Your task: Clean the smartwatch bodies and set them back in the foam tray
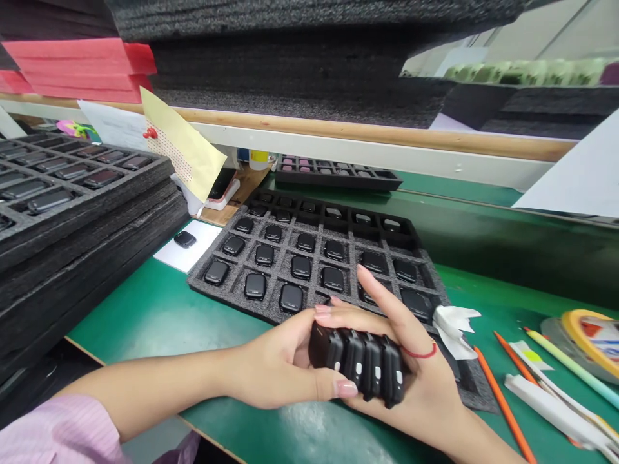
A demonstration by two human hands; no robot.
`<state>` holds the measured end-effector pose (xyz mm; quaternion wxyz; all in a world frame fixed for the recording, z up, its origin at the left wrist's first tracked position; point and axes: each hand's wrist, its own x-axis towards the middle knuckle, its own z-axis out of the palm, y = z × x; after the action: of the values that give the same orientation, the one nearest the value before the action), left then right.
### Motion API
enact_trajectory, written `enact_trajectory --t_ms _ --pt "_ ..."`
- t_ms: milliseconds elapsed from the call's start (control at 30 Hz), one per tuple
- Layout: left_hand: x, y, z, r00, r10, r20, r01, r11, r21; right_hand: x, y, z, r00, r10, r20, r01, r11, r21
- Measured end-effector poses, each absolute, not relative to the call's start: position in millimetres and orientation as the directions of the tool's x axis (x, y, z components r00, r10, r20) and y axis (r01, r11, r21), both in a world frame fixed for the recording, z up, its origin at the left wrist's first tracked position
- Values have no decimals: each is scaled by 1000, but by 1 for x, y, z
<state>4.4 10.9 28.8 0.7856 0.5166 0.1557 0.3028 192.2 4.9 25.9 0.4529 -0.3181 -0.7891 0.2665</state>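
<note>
Several black smartwatch bodies (pixel 374 364) stand side by side in a row between my two hands, with small pale side buttons facing me. My left hand (pixel 285 357) grips the left end of the row, its thumb pressed along the near side. Around the right end wraps my right hand (pixel 425 374), palm against the watches, with one finger stretched up over the tray. Just behind my hands lies a black foam tray (pixel 229 298), its compartments holding more watch bodies (pixel 255 285). Some of its near right side is hidden behind my right hand.
At left rise stacked foam trays (pixel 120 219) of watches. One watch (pixel 184 239) lies on white paper (pixel 167 254). Crumpled white tissue (pixel 454 328), an orange pencil (pixel 503 399) and yellow tape (pixel 580 322) are at right. A shelf edge (pixel 338 138) crosses above.
</note>
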Motion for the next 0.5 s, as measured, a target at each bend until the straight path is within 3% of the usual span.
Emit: enact_trajectory --t_ms 167,367,500 --pt "8 8 26 744 666 60 -379 346 858 190 6 25 -375 770 516 236 618 -750" --pt "11 11 39 741 672 -4 -340 380 860 187 4 24 -342 767 543 236 629 -741" --pt "14 8 37 663 747 -61 -322 357 877 181 4 16 -349 762 545 272 639 -719"
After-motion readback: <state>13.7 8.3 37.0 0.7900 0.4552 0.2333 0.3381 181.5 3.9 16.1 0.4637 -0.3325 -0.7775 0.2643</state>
